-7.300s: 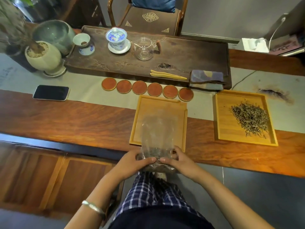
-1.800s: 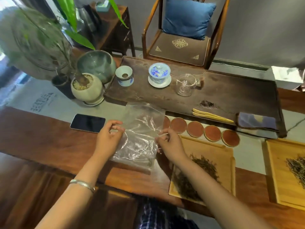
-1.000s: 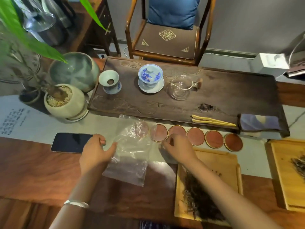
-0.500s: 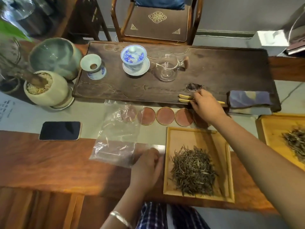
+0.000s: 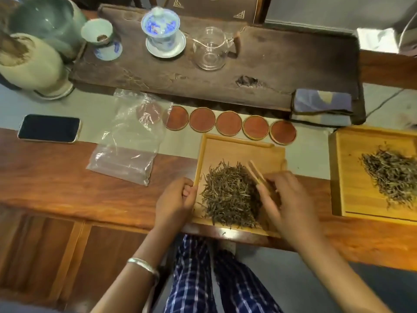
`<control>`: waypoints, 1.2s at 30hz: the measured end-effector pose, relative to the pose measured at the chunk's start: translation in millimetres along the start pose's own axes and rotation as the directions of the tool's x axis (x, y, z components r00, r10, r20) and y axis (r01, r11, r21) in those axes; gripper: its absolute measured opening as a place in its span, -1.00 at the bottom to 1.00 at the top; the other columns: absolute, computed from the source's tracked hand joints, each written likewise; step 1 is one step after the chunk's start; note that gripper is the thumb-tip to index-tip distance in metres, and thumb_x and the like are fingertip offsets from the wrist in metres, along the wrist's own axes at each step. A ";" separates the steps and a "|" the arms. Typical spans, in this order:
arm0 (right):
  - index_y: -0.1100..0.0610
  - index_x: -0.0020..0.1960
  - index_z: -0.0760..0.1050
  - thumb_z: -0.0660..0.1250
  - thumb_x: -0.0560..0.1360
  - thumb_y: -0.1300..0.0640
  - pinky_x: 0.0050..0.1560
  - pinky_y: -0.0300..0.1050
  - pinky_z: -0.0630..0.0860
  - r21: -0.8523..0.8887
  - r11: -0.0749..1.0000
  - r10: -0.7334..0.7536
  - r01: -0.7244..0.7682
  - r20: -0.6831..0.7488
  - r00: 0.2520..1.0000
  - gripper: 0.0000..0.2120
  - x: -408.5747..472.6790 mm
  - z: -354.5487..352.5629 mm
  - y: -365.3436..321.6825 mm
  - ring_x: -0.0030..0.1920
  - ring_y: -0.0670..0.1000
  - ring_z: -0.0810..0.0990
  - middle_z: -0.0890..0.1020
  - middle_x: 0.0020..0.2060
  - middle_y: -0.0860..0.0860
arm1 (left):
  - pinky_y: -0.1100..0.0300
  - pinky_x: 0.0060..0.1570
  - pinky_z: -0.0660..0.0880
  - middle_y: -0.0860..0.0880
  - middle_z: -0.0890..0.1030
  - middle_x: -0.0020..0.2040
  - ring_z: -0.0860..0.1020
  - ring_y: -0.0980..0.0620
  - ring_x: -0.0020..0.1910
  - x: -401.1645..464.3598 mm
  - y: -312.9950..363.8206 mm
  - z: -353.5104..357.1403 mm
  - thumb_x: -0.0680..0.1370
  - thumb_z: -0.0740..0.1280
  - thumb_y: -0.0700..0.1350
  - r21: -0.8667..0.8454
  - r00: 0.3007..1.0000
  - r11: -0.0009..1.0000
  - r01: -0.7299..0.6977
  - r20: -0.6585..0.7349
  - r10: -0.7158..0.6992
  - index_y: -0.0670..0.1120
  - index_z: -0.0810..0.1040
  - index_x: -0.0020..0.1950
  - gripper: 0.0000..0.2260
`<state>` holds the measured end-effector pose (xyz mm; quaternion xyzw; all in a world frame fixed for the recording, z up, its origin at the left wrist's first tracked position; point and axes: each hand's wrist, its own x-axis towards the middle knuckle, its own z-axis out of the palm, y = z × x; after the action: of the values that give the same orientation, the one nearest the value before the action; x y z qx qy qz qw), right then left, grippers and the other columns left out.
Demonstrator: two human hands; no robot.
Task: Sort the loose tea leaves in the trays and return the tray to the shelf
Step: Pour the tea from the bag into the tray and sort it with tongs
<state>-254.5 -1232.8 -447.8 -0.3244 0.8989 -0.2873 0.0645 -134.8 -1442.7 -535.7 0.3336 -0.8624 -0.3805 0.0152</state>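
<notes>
A square bamboo tray [image 5: 239, 150] lies at the table's near edge with a heap of loose tea leaves [image 5: 230, 195] in it. My right hand [image 5: 291, 199] grips bamboo tweezers [image 5: 256, 172] whose tips point up and left over the heap. My left hand [image 5: 176, 199] rests against the tray's left rim with curled fingers. A second bamboo tray [image 5: 345, 177] with its own tea leaves [image 5: 392, 175] sits at the right. An empty clear plastic bag [image 5: 130, 136] lies flat to the left.
Several round red coasters [image 5: 229, 123] line up behind the tray. A dark wooden tea board [image 5: 282, 71] holds a lidded blue cup [image 5: 161, 30], a glass pitcher [image 5: 211, 50] and a folded cloth [image 5: 322, 107]. A phone [image 5: 49, 128] and ceramic pots [image 5: 31, 62] stand at left.
My right hand took the tweezers from the tea board and brought them down over the leaves. My left hand moved from the bag to the tray's left rim.
</notes>
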 end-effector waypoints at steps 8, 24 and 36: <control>0.22 0.10 0.56 0.26 0.57 0.08 -0.21 -0.14 0.52 -0.143 0.983 -0.101 0.113 0.090 0.991 -0.76 -74.7 44.4 18.4 -0.09 0.05 0.55 0.56 -0.06 0.08 | 0.19 -0.33 0.34 0.15 0.50 -0.30 0.45 0.18 -0.29 -6.2 -15.0 18.2 0.51 0.20 0.17 0.029 0.989 0.997 -0.073 -0.128 0.076 0.16 0.41 -0.16 -0.86; 0.27 0.06 0.58 0.31 0.52 0.13 -0.31 -0.22 0.47 -0.196 0.975 -0.107 0.101 -0.018 0.994 -0.77 -73.1 76.4 7.8 -0.17 0.03 0.51 0.56 -0.14 0.10 | 0.07 -0.33 0.41 0.07 0.48 -0.32 0.45 0.04 -0.30 -8.3 -30.5 33.6 0.59 0.22 -0.03 0.021 0.934 0.966 -0.259 -0.248 0.256 -0.06 0.50 -0.17 -0.81; 0.24 0.08 0.55 0.30 0.54 0.15 -0.36 -0.12 0.50 -0.266 0.964 -0.051 0.028 -0.081 0.995 -0.81 -63.4 91.7 3.3 -0.16 0.07 0.51 0.54 -0.15 0.11 | 0.45 -0.35 0.23 0.12 0.41 -0.39 0.37 0.15 -0.32 -6.4 -28.1 33.8 0.54 0.26 -0.02 0.008 0.953 0.983 -0.185 -0.244 0.182 0.11 0.37 -0.22 -0.85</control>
<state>-179.0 -1234.9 -529.9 -0.3351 0.9246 -0.1796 -0.0241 -123.5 -1430.8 -577.0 0.2963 -0.8783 -0.3398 0.1589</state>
